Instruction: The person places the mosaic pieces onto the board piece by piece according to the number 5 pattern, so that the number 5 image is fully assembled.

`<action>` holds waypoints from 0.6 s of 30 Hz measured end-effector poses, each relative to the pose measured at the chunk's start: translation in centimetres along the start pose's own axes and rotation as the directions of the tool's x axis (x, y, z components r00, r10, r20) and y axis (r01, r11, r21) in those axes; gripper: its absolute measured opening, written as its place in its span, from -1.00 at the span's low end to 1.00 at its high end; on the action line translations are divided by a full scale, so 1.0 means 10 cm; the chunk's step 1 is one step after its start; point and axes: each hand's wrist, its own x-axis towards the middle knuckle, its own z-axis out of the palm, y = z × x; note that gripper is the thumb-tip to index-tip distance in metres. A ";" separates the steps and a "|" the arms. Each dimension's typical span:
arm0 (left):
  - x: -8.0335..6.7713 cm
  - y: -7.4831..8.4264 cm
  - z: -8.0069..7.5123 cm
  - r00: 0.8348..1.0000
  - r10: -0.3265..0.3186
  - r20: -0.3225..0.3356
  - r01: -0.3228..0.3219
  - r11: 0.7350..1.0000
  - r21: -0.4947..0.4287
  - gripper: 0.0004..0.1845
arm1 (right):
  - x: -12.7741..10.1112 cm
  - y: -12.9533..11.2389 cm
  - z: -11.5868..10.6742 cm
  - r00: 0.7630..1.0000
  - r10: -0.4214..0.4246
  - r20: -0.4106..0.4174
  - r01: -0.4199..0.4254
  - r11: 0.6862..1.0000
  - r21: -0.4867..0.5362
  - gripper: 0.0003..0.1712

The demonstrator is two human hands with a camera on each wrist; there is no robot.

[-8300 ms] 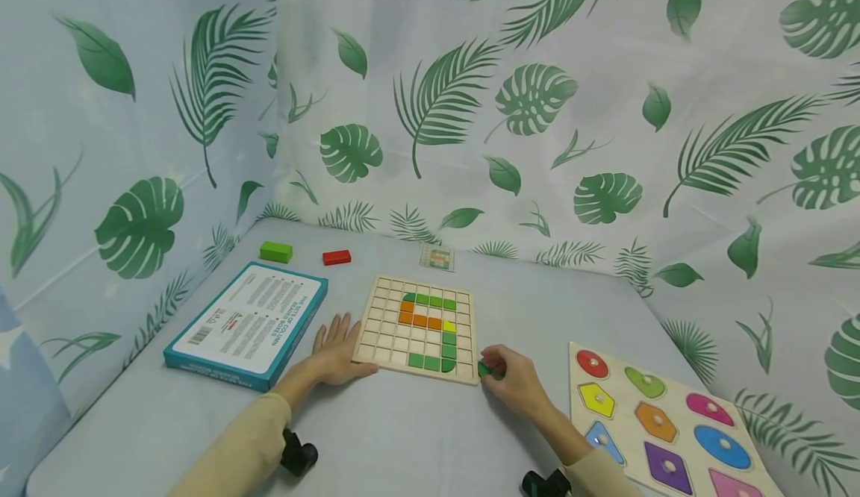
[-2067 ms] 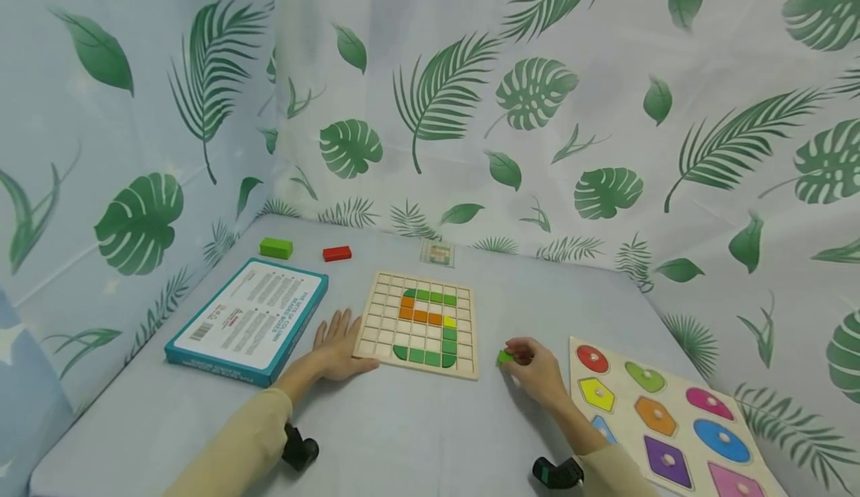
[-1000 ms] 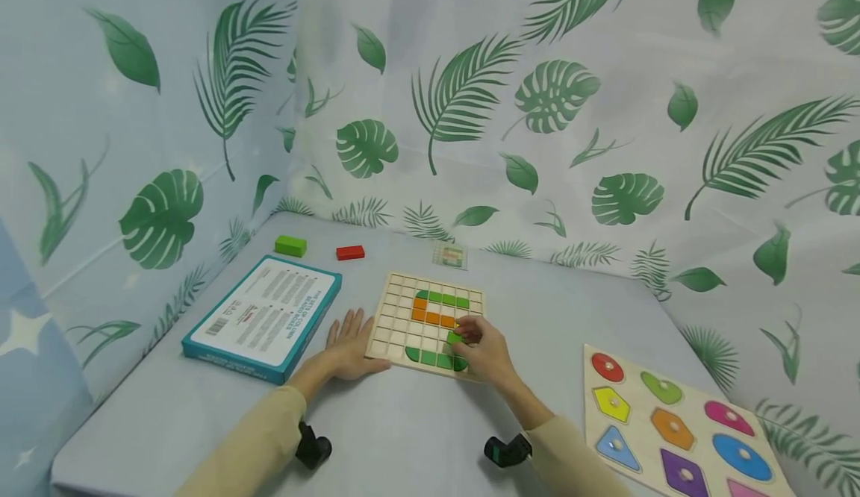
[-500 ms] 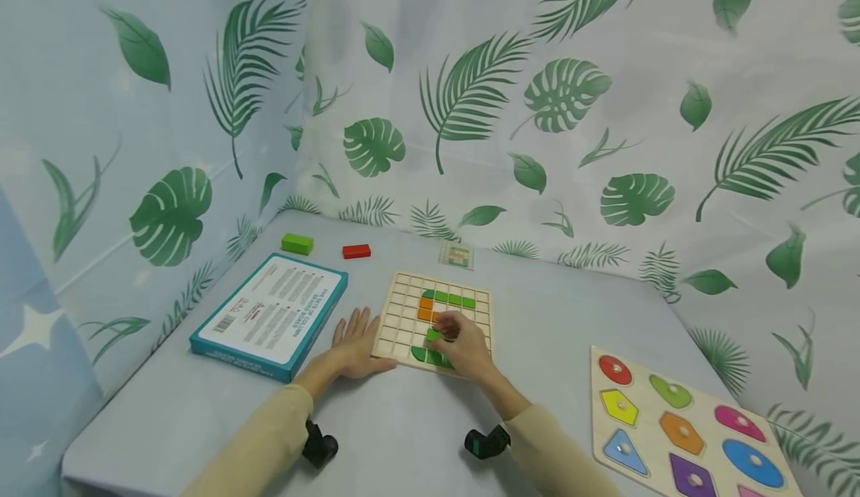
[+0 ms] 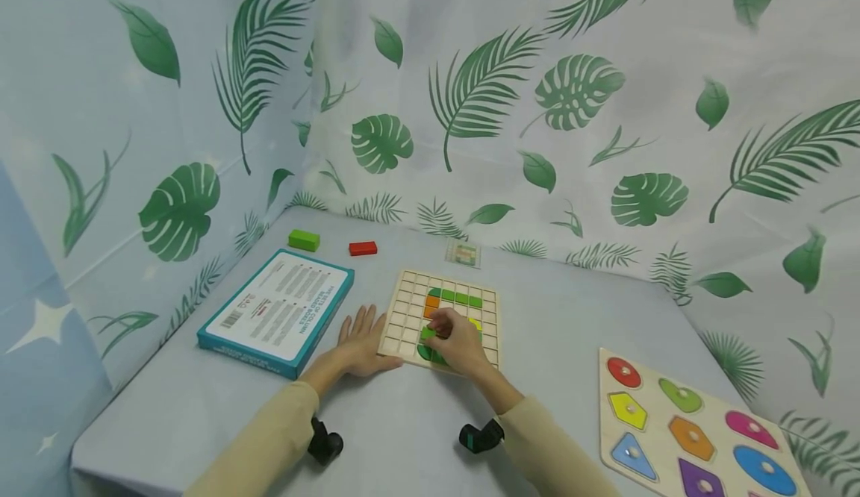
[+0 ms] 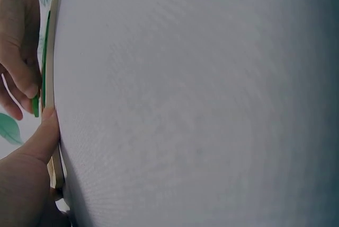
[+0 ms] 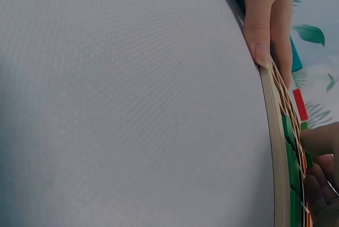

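Observation:
A wooden grid board lies on the table, with green, orange and yellow tiles set in its squares. My left hand lies with fingers spread at the board's left corner; in the left wrist view its thumb touches the board's edge. Over the board, my right hand pinches a light green tile between thumb and fingers. This tile is just above the row of dark green tiles nearest me. Part of the tile pattern is hidden behind the right hand.
A blue-edged box lies left of the board. Behind are a light green block, a red block and a small pattern card. A knobbed shape puzzle lies at the right.
A dark green rounded tile went from my right hand into the near row's left end. The right hand then brought a light green tile leftward from beside the board to above it.

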 end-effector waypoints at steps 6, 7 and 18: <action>-0.04 0.03 -0.03 1.000 0.003 -0.005 -0.003 1.000 -0.026 0.02 | 0.01 0.02 0.01 1.000 -0.026 0.008 0.026 1.000 -0.006 -0.58; -0.03 0.02 -0.03 1.000 0.002 -0.006 -0.002 1.000 -0.025 0.02 | 0.01 0.02 0.01 0.999 -0.031 0.007 0.031 0.999 -0.010 -0.58; -0.08 0.10 -0.13 0.999 -0.027 0.041 0.027 1.000 0.004 0.00 | 0.03 0.03 0.05 0.999 -0.048 0.016 0.049 0.997 -0.060 -0.63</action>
